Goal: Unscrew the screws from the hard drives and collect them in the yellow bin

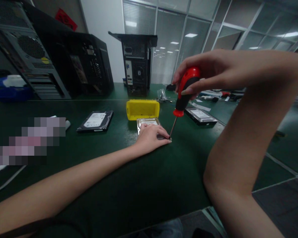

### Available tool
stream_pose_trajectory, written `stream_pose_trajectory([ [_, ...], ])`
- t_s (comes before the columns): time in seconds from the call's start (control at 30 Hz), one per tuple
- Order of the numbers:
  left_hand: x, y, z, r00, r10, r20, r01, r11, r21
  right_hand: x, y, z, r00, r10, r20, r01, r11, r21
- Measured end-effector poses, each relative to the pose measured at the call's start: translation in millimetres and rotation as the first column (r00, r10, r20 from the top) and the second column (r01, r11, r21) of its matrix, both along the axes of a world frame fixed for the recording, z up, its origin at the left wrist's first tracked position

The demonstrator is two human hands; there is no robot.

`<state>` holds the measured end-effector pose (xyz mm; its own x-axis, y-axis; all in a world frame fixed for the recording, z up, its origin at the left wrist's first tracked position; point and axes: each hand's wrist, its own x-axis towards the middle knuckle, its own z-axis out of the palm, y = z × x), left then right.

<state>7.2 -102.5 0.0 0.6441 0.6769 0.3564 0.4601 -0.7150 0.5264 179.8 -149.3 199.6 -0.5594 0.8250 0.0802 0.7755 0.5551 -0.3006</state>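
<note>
Glossy red-black plastic screwdriver handle [186,89], shiny metal hard drive [148,122], matt green tabletop [139,178].

The left hand [151,136] covers most of the hard drive [149,123]; a pixelated patch [31,140] hides something.

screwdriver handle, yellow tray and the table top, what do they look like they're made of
Screwdriver: the handle looks like moulded plastic or rubber, glossy red over matt black; the thin shaft looks like dark metal.
Yellow tray: probably plastic, with an even bright colour and rounded, moulded edges.
Table top: seems covered with a dark green mat, perhaps rubber, matt with a faint sheen.
</note>
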Motion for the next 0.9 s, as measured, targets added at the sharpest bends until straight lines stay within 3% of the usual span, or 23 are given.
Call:
stream_pose_trajectory([
  [0.9,-0.7,-1.1,2.2,1.000,-0.013,-0.018,0.013,1.000,-0.006,1.4,-3.1,-0.3,1.000,-0.024,-0.003,0.024,1.000,-0.011],
])
